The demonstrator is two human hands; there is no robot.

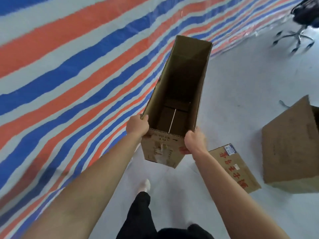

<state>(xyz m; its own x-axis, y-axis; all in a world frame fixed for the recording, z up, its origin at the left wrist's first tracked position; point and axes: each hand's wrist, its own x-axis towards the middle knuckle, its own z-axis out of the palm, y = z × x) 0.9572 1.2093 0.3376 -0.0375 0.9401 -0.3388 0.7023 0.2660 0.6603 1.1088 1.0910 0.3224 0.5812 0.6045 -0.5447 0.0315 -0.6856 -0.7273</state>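
Note:
I hold a long, narrow open cardboard box (160,99) in the air in front of me, its open top facing me and its inside dark and empty. My left hand (137,125) grips the near left corner of its rim. My right hand (195,141) grips the near right corner, fingers curled round the edge. The near end wall bears red print and torn tape.
A striped blue, orange and white tarpaulin (69,66) covers the floor on the left. On the grey floor at right lie a flattened carton with red characters (236,168) and a larger brown box (291,149). An office chair (300,19) stands far right. My leg and foot (145,185) are below.

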